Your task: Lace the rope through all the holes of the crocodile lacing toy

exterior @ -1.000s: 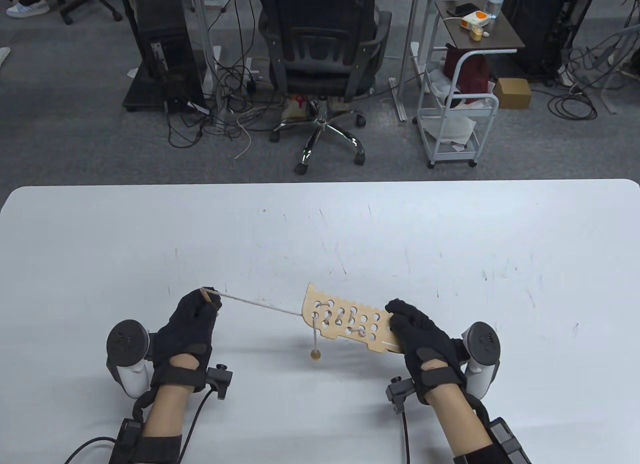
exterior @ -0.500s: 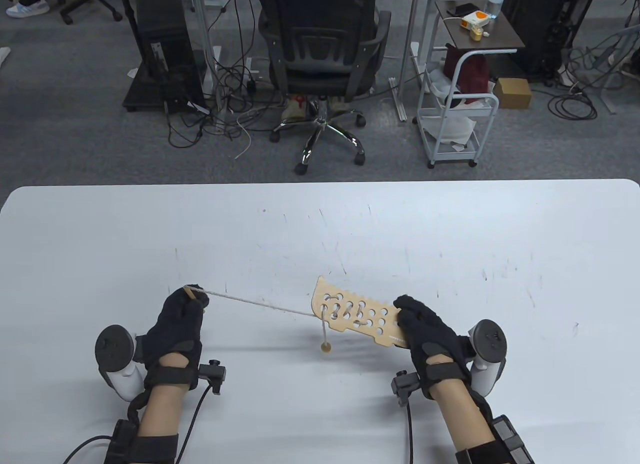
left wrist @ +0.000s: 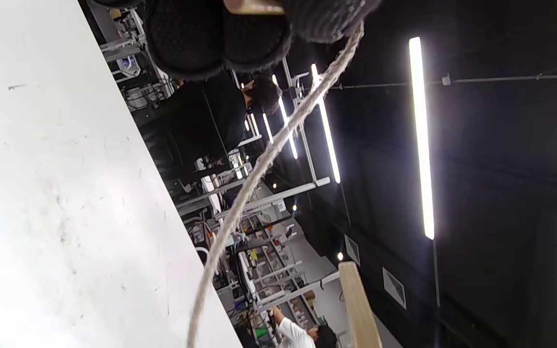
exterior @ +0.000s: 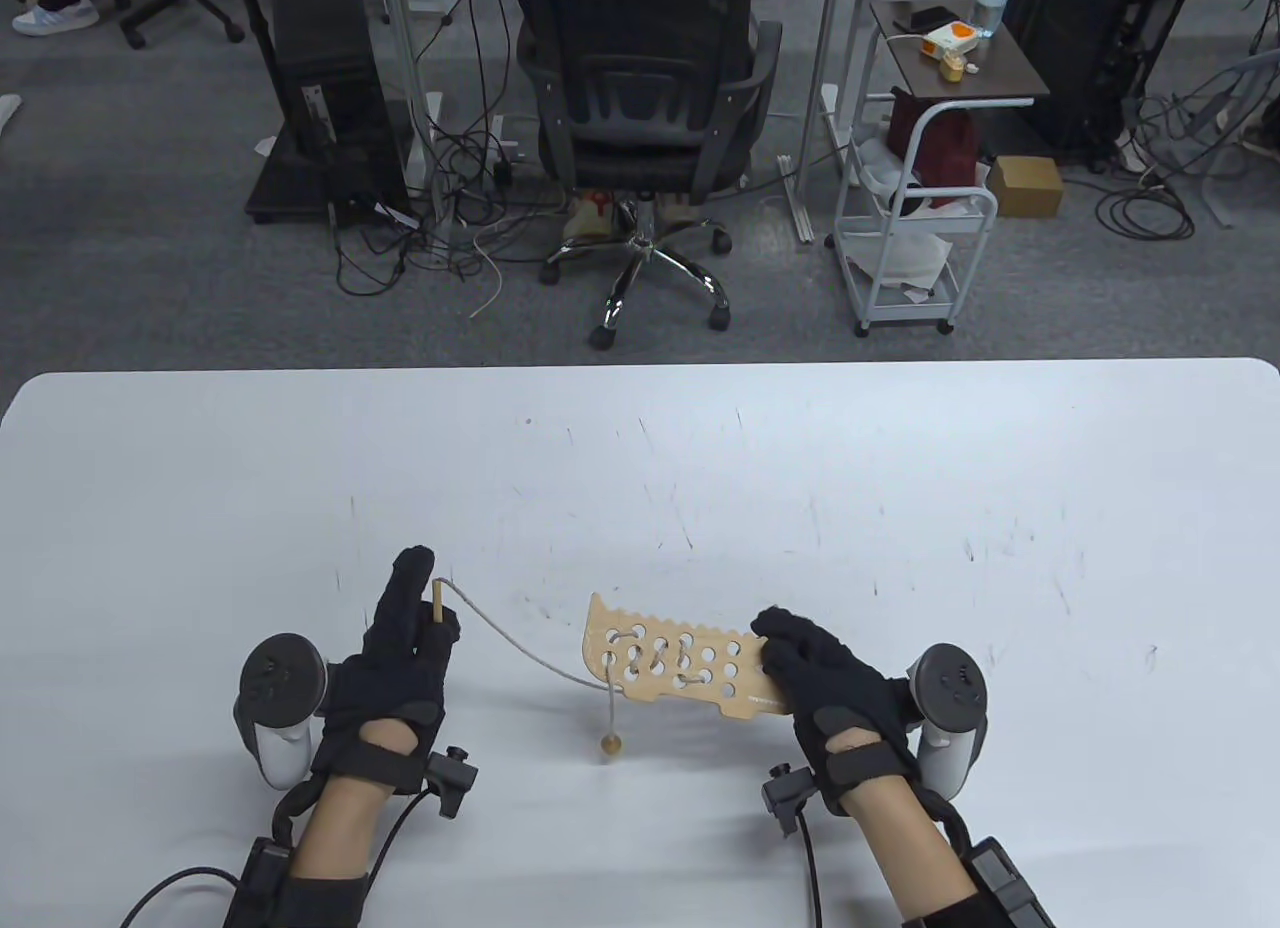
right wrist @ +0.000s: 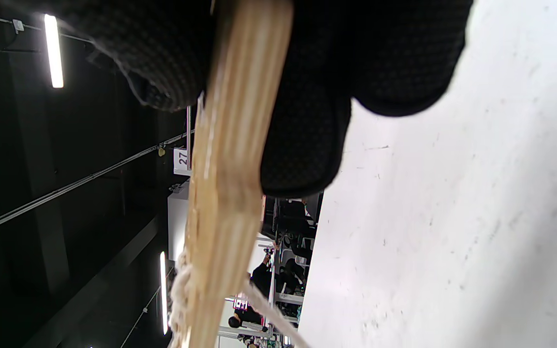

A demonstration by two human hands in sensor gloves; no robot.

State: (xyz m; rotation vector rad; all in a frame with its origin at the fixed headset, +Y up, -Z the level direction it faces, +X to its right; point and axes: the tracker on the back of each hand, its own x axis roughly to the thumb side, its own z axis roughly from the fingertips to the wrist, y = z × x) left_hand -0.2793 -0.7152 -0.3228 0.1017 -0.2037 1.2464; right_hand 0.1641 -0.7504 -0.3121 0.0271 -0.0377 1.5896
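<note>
- Left hand [exterior: 405, 633] pinched the wooden needle tip [exterior: 437, 602] of the rope between thumb & fingers, index finger stretched up beside it. Half a sec earlier it sat further left w/ the needle pulled out & away; by this moment it had come back in toward the toy & the needle stood near upright. Left wrist view showed the fingertips [left wrist: 220, 34] closed on the stick, rope trailing off below.
- Rope [exterior: 510, 643] had been a taut straight line from hand to toy; now it sagged in a loose curve. My read: the pull-through for that hole was finished, slack given back so the needle could be aimed at the next hole.
- Wooden bead [exterior: 610, 743] at the rope's far end hung below the toy's left end, above the counter [exterior: 900, 468], on a short length – stopper end, so approx. all spare rope had been drawn through.
- Crocodile lacing toy [exterior: 690, 658] was held up off the counter, front centre, & had shifted a bit left w/ the right hand. Lacing crossed only the left few holes; most to the right were open – task early-to-mid, I'd say.
- Right hand [exterior: 815, 673] gripped the toy's right end, fingers curled over the top edge; right wrist view confirmed fingers [right wrist: 302, 135] wrapped on the wood.
</note>
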